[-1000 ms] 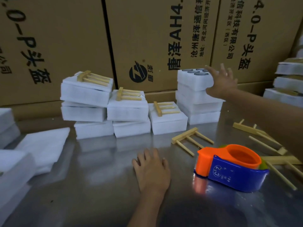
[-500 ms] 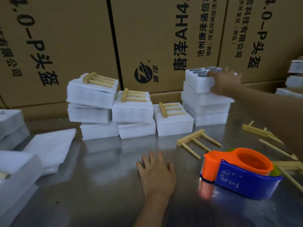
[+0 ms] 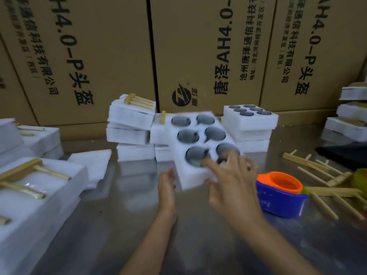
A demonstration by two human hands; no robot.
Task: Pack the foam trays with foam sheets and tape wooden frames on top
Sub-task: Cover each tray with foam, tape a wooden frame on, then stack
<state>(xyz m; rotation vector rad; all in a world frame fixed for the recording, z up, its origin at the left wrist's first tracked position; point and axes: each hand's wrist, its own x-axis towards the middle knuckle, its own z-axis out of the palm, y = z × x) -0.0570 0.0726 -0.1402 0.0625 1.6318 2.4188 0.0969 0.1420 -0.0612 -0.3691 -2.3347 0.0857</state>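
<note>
Now we are holding a foam tray (image 3: pixel 195 143) in the air above the metal table (image 3: pixel 123 225), between us and the stacks at the back. Our right hand (image 3: pixel 232 185) is gripping the tray's near right corner, with the fingers curled over its top and the thumb below. Our left hand (image 3: pixel 166 187) is open, its straight fingers touching the near left edge. The tray is tilted and blurred; its six round holes are showing dark things inside, and no foam sheet is covering it.

Beside the right hand, the tape dispenser (image 3: pixel 282 195) is standing on the table, and loose wooden frames (image 3: pixel 321 175) are lying further right. Behind, the finished packs (image 3: pixel 131 120) are carrying taped frames, while the uncovered trays (image 3: pixel 249 120) are waiting. A loose foam sheet (image 3: pixel 93 165) is lying to the left. We judge that several packs are done, but this tray is needing its sheet, frame and tape.
</note>
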